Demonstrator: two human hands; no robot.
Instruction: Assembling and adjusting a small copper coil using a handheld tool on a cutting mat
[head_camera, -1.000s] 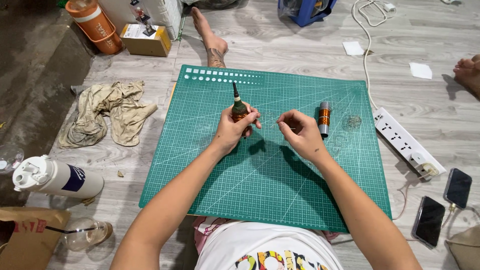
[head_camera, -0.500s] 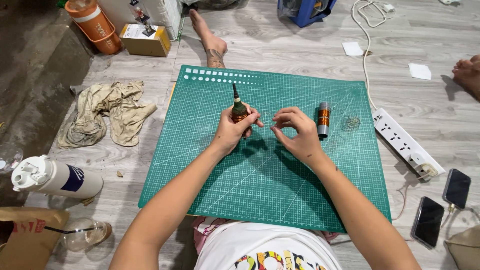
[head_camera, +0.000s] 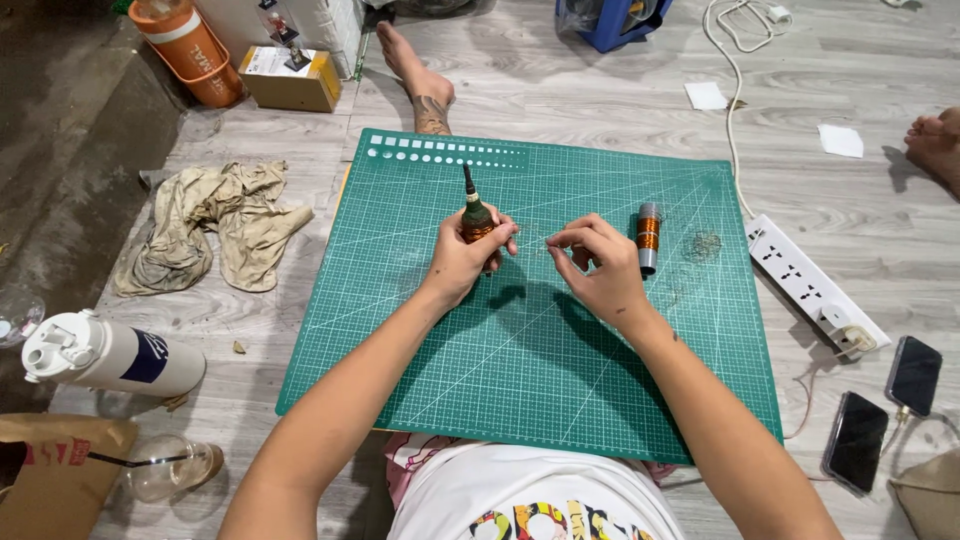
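Two hands work above the green gridded cutting mat (head_camera: 520, 340): the left hand (head_camera: 462, 258) grips a small copper-wound coil with a dark spindle (head_camera: 474, 212), while the right hand (head_camera: 598, 268), now drawn closer (a slight shift), pinches what looks like thin wire.

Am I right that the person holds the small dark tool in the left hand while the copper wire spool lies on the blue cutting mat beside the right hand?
Not quite: the cutting mat is green, not blue, as the head view shows. The left hand does hold the small dark tool, and the copper wire spool lies on the mat beside the right hand.
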